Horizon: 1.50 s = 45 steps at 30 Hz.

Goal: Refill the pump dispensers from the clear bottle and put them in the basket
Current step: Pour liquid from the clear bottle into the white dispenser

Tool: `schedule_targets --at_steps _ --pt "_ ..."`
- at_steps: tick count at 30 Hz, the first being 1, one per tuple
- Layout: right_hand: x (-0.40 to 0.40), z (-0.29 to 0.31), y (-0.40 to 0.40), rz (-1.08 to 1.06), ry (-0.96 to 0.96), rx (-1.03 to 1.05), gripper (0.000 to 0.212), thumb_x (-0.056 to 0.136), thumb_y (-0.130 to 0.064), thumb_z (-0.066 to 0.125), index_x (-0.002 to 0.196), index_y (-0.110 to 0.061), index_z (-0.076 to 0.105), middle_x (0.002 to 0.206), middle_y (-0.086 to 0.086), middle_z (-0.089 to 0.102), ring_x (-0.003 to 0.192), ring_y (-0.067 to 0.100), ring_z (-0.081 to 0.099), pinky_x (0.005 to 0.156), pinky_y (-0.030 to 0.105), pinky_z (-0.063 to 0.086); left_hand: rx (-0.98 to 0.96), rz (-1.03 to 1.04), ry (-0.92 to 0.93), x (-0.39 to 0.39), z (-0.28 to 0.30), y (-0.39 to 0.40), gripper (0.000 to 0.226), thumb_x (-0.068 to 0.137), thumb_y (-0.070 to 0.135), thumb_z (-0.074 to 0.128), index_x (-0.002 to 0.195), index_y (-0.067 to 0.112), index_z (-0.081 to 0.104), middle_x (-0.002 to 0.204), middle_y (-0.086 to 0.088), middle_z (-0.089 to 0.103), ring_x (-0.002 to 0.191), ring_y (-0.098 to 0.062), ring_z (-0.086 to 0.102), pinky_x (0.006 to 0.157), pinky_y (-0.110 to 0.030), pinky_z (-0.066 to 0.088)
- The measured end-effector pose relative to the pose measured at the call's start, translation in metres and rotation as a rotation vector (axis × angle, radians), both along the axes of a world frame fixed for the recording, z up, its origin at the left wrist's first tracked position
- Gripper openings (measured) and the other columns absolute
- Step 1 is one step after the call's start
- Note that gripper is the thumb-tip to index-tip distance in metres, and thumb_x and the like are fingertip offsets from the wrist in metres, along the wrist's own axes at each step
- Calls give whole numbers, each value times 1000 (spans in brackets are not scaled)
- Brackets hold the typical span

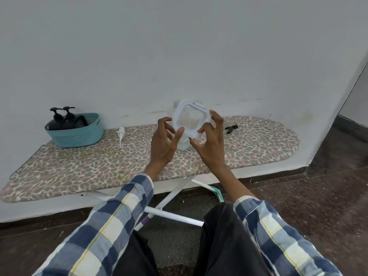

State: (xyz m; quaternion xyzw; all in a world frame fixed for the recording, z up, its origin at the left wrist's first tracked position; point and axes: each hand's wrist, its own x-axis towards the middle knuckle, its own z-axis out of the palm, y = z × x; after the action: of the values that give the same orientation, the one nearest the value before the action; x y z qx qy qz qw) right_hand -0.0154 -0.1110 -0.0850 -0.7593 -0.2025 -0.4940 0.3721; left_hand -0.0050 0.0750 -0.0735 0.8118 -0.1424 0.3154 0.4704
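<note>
Clear lidded container sits pinched between both grips, left hand and right hand.

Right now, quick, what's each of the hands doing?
Left hand: holding the clear square lid by its lower left edge, thumb and fingers pinching it.
Right hand: holding the same lid by its right and lower edge.
</note>
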Motion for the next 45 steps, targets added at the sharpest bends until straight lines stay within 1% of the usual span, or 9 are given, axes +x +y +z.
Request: schedule_targets --at_steps 4,8,14,17,19,22,26,36,45 --pt "-4 4 23 44 16 -75 40 82 -16 93 105 -3 63 154 22 42 142 6 38 98 11 48 -67 12 13 0 1 16 58 98 68 60 130 20 51 101 4 71 75 -15 72 68 -46 62" --pt "1 7 46 119 83 -154 58 81 -24 93 122 -4 57 157 16 38 150 20 38 92 33 62 -142 49 9 -2 -5 38 38 108 57 52 122 22 49 94 1 68 65 -24 69 62 -57 58" --pt "25 -14 63 -13 150 13 85 80 -54 89 137 -8 45 148 10 39 143 30 39 121 57 33 -292 147 -17 -4 -10 72 31 114 43 46 128 16 49 98 -10 66 63 -27 64 51 -36 56" --pt "38 -27 63 -65 347 95 99 79 -68 83 145 -11 37 145 6 37 143 27 36 130 52 19 -296 223 8 6 -21 95 40 112 47 44 137 16 50 109 -15 69 74 -35 70 53 -23 54" --pt "49 -30 63 -72 478 121 103 76 -77 77 148 -13 38 142 5 45 135 26 42 120 43 31 -299 255 50 16 -32 109 46 108 56 44 141 24 50 115 -12 71 89 -36 72 65 -37 61" --pt "67 -25 67 -56 642 70 91 74 -71 83 138 -18 46 125 -1 64 117 24 59 89 39 49 -308 243 125 26 -40 116 41 110 51 46 146 31 50 132 -5 67 116 -28 69 96 -55 61" --pt "88 -13 73 -77 694 -36 86 75 -67 86 132 -20 42 107 -6 68 94 22 71 71 34 52 -280 212 151 41 -38 110 41 117 23 43 157 18 47 146 3 56 134 -16 54 117 -39 44" --pt "97 -37 74 -117 457 -151 72 95 -38 77 151 -18 38 144 14 52 131 37 52 105 56 45 -236 156 257 75 -62 126 47 117 21 40 163 18 43 165 -5 47 152 -24 45 127 -52 36" --pt "102 -40 71 -290 485 -198 87 87 -16 82 157 -36 34 149 6 46 136 31 44 104 65 43 -204 147 240 71 -62 122 48 116 17 39 164 16 42 165 -4 48 152 -22 44 127 -51 36"
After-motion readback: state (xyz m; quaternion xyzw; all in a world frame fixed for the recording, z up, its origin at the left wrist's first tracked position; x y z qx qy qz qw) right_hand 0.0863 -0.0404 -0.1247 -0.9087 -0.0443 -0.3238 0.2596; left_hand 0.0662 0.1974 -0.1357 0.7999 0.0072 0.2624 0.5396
